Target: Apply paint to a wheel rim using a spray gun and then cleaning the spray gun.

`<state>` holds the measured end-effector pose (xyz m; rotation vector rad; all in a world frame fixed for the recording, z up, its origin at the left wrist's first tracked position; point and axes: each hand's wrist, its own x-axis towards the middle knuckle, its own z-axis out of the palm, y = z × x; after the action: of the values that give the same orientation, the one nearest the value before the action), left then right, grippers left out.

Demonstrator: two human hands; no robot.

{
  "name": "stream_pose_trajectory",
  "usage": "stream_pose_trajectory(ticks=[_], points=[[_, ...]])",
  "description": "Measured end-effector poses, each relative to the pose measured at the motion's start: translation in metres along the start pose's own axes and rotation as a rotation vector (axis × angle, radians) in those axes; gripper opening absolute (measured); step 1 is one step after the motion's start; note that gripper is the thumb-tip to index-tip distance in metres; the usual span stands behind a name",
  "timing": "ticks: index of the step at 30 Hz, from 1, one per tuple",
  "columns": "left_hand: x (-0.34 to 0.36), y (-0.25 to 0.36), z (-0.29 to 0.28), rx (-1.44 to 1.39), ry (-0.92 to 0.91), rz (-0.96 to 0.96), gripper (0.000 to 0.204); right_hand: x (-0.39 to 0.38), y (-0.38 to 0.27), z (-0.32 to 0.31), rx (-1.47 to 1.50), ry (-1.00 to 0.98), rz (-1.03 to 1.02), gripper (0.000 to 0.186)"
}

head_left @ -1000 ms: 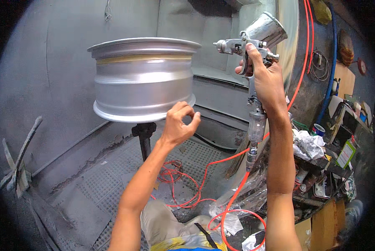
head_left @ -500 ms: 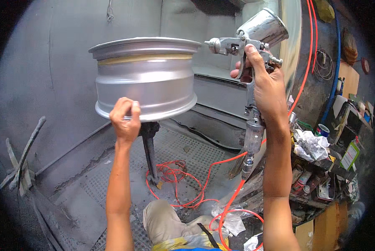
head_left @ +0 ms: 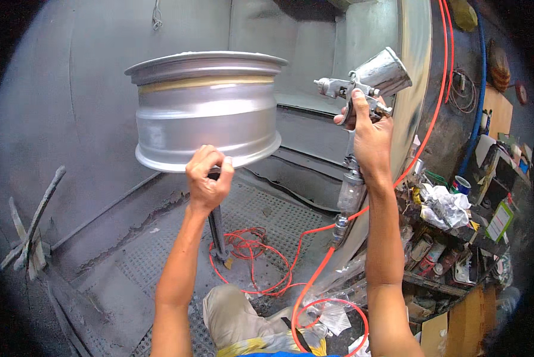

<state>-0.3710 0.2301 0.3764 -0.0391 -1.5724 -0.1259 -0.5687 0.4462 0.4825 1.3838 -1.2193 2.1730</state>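
A silver wheel rim (head_left: 207, 122) with a pale tan band below its top lip rests level on a dark stand (head_left: 218, 238). My left hand (head_left: 207, 181) is closed at the rim's bottom edge, its fingertips pinched on that lip. To the right of the rim, my right hand (head_left: 369, 140) grips a metal spray gun (head_left: 337, 87) with a cup (head_left: 383, 71) tilted on top and its nozzle pointing left toward the rim. A clear cylinder fitting (head_left: 350, 191) hangs below the gun, joined to a red hose (head_left: 322, 268).
Grey booth walls (head_left: 52, 101) surround the stand. Red hose coils (head_left: 249, 279) lie on a perforated floor (head_left: 142, 262). Grey-crusted sticks (head_left: 38, 226) stand at left. At right are a cluttered shelf (head_left: 433, 285), crumpled white paper (head_left: 444, 208), cardboard (head_left: 469, 321) and a blue hose (head_left: 476, 119).
My left hand first moved left along the rim's lower edge, then back rightward onto that edge. My right hand has lowered the spray gun, its nozzle now a little farther right.
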Motion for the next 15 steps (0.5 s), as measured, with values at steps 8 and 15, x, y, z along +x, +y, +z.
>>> stream_pose_trajectory(ticks=[8,15], points=[[0.009,0.023,0.082,-0.184,-0.2,-0.021,0.016,-0.007,0.005,0.008,0.068,0.014,0.03,0.028],[0.015,0.04,0.071,-0.234,-0.27,-0.011,0.014,-0.008,0.003,0.015,0.128,0.034,0.027,0.02]])
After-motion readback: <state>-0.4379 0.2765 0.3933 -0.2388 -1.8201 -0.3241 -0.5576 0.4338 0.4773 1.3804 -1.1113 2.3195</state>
